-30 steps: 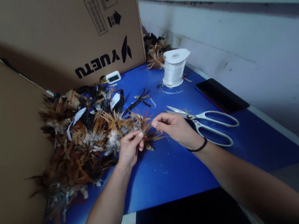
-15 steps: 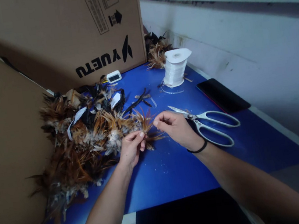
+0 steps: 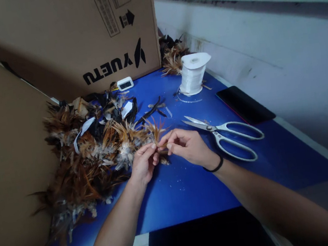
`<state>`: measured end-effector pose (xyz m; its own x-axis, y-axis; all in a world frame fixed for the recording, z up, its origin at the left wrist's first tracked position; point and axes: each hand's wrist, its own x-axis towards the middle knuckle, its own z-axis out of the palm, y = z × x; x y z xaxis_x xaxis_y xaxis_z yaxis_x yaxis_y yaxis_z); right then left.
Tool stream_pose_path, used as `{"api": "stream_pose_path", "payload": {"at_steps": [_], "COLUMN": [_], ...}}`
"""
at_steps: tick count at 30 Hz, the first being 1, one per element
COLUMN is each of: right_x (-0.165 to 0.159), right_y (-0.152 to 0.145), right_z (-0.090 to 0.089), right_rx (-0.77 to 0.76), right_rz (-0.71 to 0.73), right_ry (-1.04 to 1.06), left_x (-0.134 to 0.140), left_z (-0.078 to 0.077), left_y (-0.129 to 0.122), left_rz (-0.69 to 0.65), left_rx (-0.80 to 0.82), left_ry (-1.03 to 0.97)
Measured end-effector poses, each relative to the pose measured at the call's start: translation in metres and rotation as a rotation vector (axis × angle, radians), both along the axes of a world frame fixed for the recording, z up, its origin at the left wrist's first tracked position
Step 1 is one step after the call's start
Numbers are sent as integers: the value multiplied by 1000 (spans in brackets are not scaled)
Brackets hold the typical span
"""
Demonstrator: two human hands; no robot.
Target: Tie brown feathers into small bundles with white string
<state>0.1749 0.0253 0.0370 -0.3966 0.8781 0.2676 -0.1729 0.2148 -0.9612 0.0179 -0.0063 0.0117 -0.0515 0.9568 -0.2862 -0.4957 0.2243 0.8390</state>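
My left hand (image 3: 145,161) pinches the base of a small tuft of brown feathers (image 3: 156,131) between thumb and fingertips. Right beside it, my right hand (image 3: 187,146) has its thumb and fingers together at the tuft's lower side; whatever it grips there is too small to make out. To the left spreads a large heap of brown, black and grey feathers (image 3: 82,171), its edge reaching behind the left hand. A pair of scissors (image 3: 213,128) with pale handles lies slightly open, just right of my right hand.
A white spool (image 3: 192,76) stands at the back, a loose strand beside it. A black phone (image 3: 245,105) lies at the right edge of the blue table (image 3: 190,200). Cardboard boxes (image 3: 58,44) wall in the left and back. A small white device (image 3: 124,84) sits against the box.
My right hand has moved left and slightly down, up to the fingers of my left hand at the feather tuft. The left hand has stayed almost still.
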Motion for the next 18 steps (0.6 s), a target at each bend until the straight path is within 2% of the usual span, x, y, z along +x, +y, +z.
{"api": "stream_pose_path", "payload": {"at_steps": [7,14,18], "right_x": [0,5,4], "right_y": [0,4,2], "right_z": [0,3,3], "right_rx": [108,21,-7], "right_rz": [-15,-54,15], "right_ry": [0,35,53], "left_x": [1,0,0], "left_z": [1,1,1], "left_y": [0,1,1], "left_rz": [7,70,69], "left_rx": [-5,-29,-27], "left_ry": [-24,-36,-45]}}
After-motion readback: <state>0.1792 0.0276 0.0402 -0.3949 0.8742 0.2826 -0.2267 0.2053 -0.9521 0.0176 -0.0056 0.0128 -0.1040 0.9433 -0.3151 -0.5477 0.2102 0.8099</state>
